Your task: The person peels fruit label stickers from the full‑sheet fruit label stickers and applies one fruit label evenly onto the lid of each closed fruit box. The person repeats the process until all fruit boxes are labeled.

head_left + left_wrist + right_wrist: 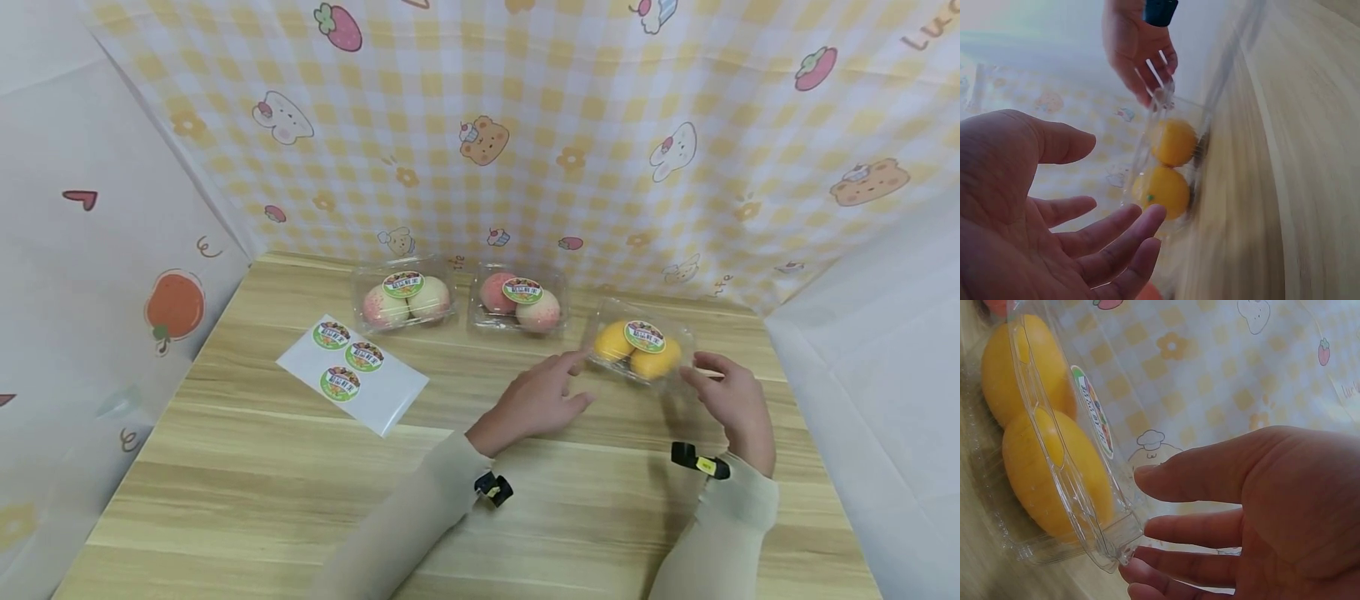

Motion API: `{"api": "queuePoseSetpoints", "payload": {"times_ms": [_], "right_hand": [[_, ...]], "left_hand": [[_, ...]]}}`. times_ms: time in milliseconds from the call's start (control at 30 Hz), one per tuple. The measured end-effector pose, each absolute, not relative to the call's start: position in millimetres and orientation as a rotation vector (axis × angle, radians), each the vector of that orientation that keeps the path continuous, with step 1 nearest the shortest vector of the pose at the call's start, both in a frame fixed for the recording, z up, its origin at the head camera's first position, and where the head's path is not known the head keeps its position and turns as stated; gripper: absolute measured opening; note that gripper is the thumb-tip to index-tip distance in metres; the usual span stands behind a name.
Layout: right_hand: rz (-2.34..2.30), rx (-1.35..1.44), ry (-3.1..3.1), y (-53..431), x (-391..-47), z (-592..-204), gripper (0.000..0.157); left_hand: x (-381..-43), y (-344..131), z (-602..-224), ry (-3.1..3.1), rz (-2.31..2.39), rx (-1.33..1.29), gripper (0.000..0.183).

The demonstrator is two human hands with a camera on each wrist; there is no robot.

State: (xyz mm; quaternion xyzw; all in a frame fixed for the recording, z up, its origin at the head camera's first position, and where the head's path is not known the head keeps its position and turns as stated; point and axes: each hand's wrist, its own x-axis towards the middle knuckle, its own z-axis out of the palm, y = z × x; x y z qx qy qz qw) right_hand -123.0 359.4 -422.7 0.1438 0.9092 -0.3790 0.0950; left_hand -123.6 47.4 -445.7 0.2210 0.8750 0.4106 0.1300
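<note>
A clear plastic box with two yellow fruits [655, 361] and a round fruit-picture label [645, 337] on its lid stands at the right of the table. My left hand [536, 398] is at its left front corner, fingers spread and loosely bent, thumb apart. On the other side my right hand [735, 402] has its fingertips right at the box's right end. In the right wrist view the fingers [1191, 565] are beside the corner of the lid's rim, and the palm holds nothing. The left wrist view shows the box [1169, 162] beyond the left fingertips.
Two more labelled clear boxes, one with pink-and-white peaches [431, 297] and one with a pink and a pale peach [538, 312], stand along the back. A white sheet [382, 398] with three round stickers lies at the left. A checked cloth [525, 192] hangs behind the table [300, 492].
</note>
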Motion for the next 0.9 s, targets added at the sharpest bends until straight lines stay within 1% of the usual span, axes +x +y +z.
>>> {"api": "queuePoseSetpoints", "payload": {"times_ms": [333,467,600,767,900], "right_hand": [[-1.038,0.449,2.809,352,-124,-415,0.069],[-1.003,0.347,2.929,336,-124,-406,0.063],[-1.027,0.145,3.049,308,-124,-397,0.056],[-1.036,-0.223,3.160,269,-127,-393,0.050],[-1.024,-0.520,3.246,244,-129,-398,0.052]], "left_hand": [[-117,12,-429,2.612,1.236,0.541,0.055],[-119,-2,-424,2.695,1.203,0.568,0.053],[-124,-16,-421,2.815,1.122,0.675,0.052],[-131,-31,-423,2.983,1.026,0.928,0.050],[-135,-38,-426,3.105,0.912,1.143,0.051]]}}
